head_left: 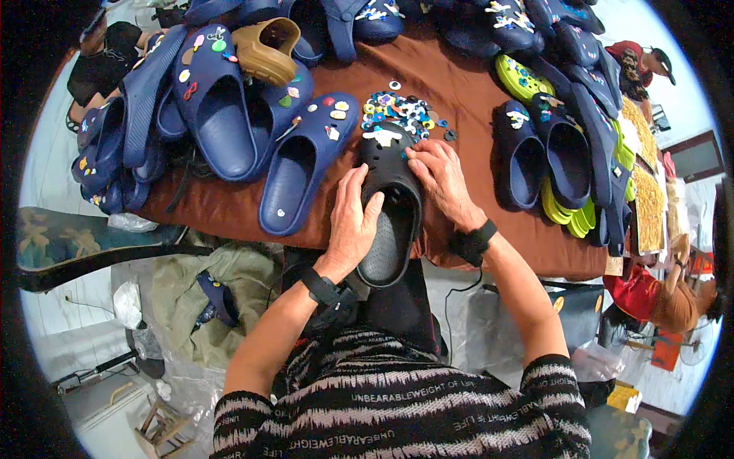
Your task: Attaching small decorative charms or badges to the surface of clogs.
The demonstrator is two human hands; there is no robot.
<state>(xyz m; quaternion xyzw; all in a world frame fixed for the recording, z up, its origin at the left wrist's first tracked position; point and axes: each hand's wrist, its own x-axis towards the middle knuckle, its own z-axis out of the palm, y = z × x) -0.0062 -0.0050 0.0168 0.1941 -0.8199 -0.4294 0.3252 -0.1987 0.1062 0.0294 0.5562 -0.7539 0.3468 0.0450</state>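
A black clog point(391, 223) lies over the front edge of the brown cloth, toe pointing away from me and heel toward my lap. My left hand point(352, 220) grips its left side, thumb over the rim of the opening. On the right of the perforated toe, my right hand point(442, 177) has its fingers drawn together at the holes, with a small blue shoe charm point(404, 154) showing at the fingertips. A white charm point(380, 136) sits on the toe. Just beyond lies a loose pile of small shoe charms point(405, 113) in blue, white, black and yellow.
Blue clogs with charms point(218, 107) crowd the left, and a tan clog point(267, 50) rests among them. One blue slide point(306, 164) lies beside my left hand. Dark blue clogs point(524, 157) and lime-green ones point(562, 210) stand at right. Other people are at the far sides.
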